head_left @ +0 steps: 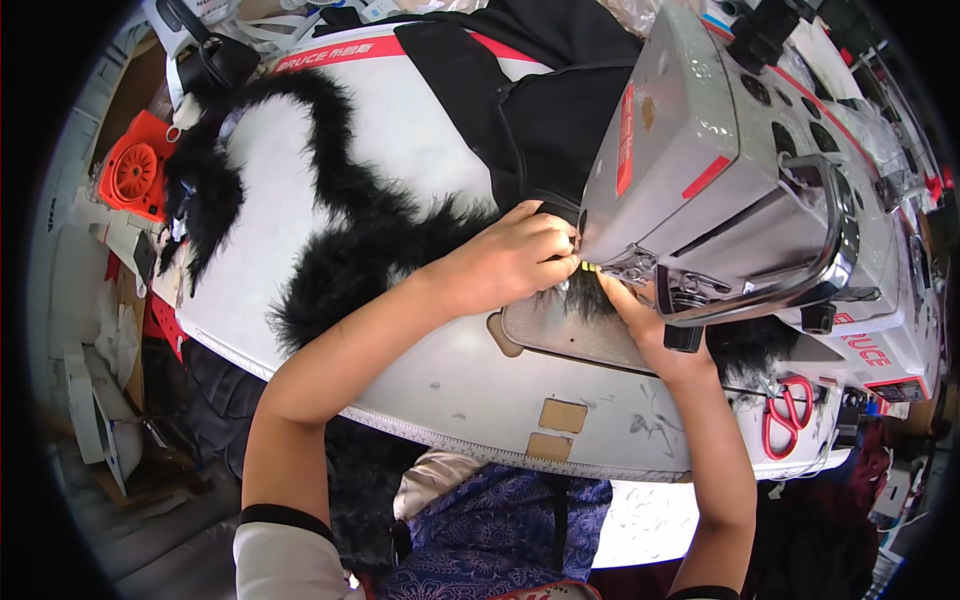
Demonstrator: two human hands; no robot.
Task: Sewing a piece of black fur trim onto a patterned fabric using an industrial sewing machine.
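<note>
My left hand (518, 258) is closed, its fingertips pinching the black feather trim (350, 250) close to the needle area of a white sewing machine (670, 130). Black fabric (550, 110) runs down from the far side to the same spot and meets the trim beneath my fingers. My right hand (645, 325) rests just right of the needle, one finger stretched out along the fluffy strands; the machine head hides part of it. More black fluff shows right of my right wrist. A small yellow-striped bit sits between the two hands. The needle itself is hidden.
Trim trails leftward across the white machine table (410, 390), whose front edge carries a ruler strip. Red-handled scissors (788, 418) lie at the right. An orange-red plastic part (135, 165) stands beyond the table's left edge. A curved metal bar (800, 290) juts from the machine head.
</note>
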